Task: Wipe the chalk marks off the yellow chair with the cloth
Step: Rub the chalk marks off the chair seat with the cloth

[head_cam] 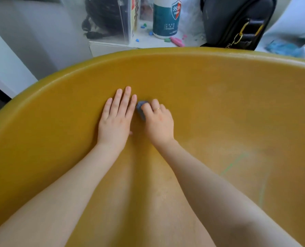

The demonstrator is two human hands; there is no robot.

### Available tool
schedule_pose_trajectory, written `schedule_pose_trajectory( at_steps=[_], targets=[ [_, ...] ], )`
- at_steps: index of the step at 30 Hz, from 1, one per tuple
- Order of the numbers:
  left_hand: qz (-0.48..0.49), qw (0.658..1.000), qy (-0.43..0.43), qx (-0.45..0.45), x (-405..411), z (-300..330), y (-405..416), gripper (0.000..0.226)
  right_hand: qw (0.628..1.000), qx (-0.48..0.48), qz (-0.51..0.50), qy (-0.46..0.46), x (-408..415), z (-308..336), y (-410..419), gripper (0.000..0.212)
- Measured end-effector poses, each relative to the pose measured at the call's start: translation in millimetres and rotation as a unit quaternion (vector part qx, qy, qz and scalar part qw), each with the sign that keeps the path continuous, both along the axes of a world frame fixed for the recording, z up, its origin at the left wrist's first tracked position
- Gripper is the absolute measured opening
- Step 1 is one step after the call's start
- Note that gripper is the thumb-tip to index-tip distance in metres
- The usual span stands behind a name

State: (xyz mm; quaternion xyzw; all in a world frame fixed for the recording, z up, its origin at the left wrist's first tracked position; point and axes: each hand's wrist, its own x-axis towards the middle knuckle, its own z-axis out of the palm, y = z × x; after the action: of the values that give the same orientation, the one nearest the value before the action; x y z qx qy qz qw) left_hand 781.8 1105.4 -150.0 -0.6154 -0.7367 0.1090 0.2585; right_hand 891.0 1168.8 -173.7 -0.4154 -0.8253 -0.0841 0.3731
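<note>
The yellow chair fills most of the view, its curved shell seen from above. My left hand lies flat on the shell, fingers together and pointing away from me. Just to its right, my right hand is curled over a small blue-grey cloth, pressing it against the chair; only a corner of the cloth shows between the two hands. Faint green chalk lines run across the lower right of the seat, away from the cloth.
Beyond the chair's far rim is a white surface with a teal and white bottle, pink chalk sticks, small coloured chalk bits, a dark bag with gold hardware and a blue crumpled thing.
</note>
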Motion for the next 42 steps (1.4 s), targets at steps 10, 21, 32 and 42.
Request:
schedule_pose_trajectory(
  at_steps=[10, 21, 32, 42],
  targets=[
    [0.002, 0.994, -0.013, -0.109, 1, 0, 1, 0.131, 0.972, 0.189, -0.141, 0.012, 70, 64, 73, 0.022],
    [0.010, 0.994, -0.047, -0.097, 11, 2, -2, 0.131, 0.997, -0.033, 0.055, -0.031, 91, -79, -18, 0.022],
    [-0.015, 0.971, -0.121, -0.205, 45, -49, -25, 0.137, 0.982, 0.119, -0.137, -0.058, 113, 13, 50, 0.021],
    [-0.023, 0.974, -0.133, -0.182, 44, -59, -22, 0.136, 0.997, 0.020, 0.005, -0.073, 125, -82, -9, 0.022]
  ],
)
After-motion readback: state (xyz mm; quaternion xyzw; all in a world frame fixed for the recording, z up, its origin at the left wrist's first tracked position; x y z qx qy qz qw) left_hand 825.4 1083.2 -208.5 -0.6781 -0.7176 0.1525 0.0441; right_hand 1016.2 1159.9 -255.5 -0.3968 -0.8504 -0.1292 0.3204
